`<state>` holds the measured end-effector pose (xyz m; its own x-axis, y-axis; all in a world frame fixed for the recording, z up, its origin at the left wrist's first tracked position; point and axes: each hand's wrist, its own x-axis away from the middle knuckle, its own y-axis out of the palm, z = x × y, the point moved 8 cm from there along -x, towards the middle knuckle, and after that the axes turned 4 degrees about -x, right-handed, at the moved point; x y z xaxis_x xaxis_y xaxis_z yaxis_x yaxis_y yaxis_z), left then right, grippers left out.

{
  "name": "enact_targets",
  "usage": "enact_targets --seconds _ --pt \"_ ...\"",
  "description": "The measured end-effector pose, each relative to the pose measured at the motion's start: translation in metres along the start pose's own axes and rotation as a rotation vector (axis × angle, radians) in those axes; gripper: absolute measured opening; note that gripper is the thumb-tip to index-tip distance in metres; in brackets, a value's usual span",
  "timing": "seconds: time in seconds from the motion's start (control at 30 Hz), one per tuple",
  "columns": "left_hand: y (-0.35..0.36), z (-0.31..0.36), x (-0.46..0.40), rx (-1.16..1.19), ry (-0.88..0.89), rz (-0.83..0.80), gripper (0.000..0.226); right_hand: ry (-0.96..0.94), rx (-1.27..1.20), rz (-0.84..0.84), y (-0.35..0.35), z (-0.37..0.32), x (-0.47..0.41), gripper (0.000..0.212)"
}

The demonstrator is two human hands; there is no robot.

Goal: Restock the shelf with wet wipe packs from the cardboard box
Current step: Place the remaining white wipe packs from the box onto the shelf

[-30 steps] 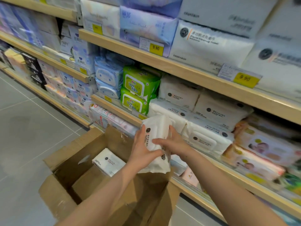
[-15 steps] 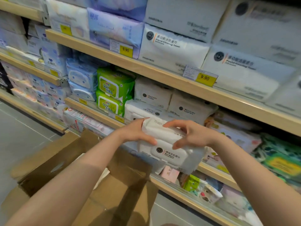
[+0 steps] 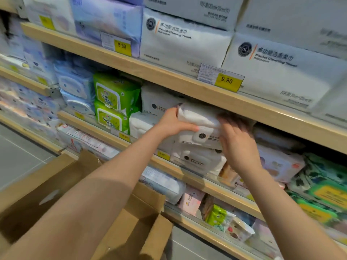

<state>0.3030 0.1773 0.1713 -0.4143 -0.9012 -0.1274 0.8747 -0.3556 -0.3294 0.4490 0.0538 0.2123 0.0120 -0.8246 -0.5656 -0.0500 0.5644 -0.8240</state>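
Both hands' grip on white wipe pack (image 3: 197, 119), left hand (image 3: 171, 122), right hand (image 3: 236, 141), green packs (image 3: 114, 104) leftward, shelf board (image 3: 187, 85) close above

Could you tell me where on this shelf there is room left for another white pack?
Little is left. The held pack, gripped by both hands, left and right, fills the slot above the white stack under the upper board. Green packs crowd the left, pastel packs the right. The box looks open.

Both hands (image 3: 173, 122) (image 3: 237, 141) forward, fingers curled
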Motion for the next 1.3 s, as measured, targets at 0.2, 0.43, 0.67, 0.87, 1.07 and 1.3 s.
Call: enact_targets --seconds 0.2,0.43,0.67,0.87,1.07,1.3 --pt "0.018 -0.026 -0.011 -0.010 -0.078 -0.080 0.050 0.055 -0.056 -0.146 0.025 0.011 0.002 0.049" --pt "0.009 -0.034 0.006 -0.024 -0.072 -0.029 0.097 0.130 -0.034 -0.337 0.021 0.008 0.001 0.061" --pt "-0.105 -0.102 0.083 -0.253 -0.047 0.239 0.057 -0.365 -0.218 -0.196 0.032 -0.110 0.007 0.046" --pt "-0.191 -0.174 0.155 -0.576 -0.141 0.311 0.052 -0.414 -0.326 -0.363 0.106 -0.194 0.005 0.044" --pt "-0.259 -0.252 0.231 -0.796 -0.293 0.389 0.052 -0.429 -0.417 -0.575 0.186 -0.259 0.024 0.046" --pt "-0.275 -0.378 0.296 -1.037 -0.619 0.158 0.086 -0.344 -0.423 -0.916 0.300 -0.317 0.081 0.065"
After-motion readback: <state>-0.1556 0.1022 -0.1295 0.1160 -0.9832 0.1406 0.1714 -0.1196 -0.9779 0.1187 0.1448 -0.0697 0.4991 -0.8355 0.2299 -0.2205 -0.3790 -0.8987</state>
